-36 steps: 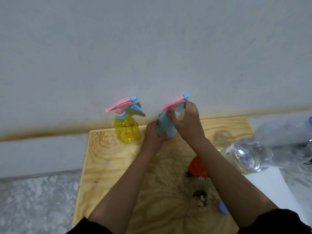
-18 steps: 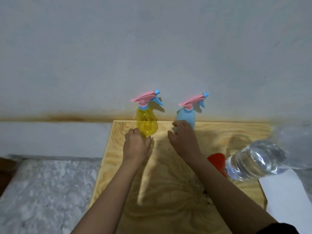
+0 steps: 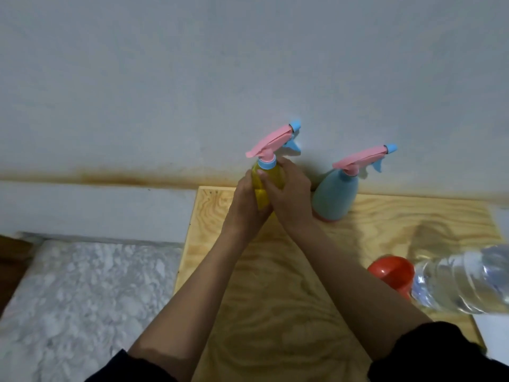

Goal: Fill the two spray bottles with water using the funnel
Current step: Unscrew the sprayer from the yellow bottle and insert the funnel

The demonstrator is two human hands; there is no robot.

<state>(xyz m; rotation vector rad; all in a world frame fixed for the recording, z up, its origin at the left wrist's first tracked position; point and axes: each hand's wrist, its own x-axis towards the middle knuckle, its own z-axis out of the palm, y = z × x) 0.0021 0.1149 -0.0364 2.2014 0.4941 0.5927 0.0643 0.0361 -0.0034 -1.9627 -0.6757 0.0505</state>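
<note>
Both hands wrap the yellow spray bottle (image 3: pixel 268 181) at the back of the wooden board (image 3: pixel 275 285). My left hand (image 3: pixel 246 205) grips its lower body. My right hand (image 3: pixel 289 194) holds it from the right, fingers near the neck. Its pink and blue trigger head is screwed on. The blue spray bottle (image 3: pixel 337 194) stands upright just to the right, untouched, with its own pink trigger head on. The red funnel (image 3: pixel 391 271) lies on the board at the right, partly behind a large clear water bottle (image 3: pixel 462 282) lying on its side.
A pale wall (image 3: pixel 248 78) rises directly behind the bottles. A grey-white mottled surface (image 3: pixel 88 299) lies left of the board. A white sheet (image 3: pixel 493 334) sits at the lower right corner of the board.
My hands let go of the blue bottle, which now stands alone, and both closed around the yellow bottle. The camera view shifted, moving the board to the right.
</note>
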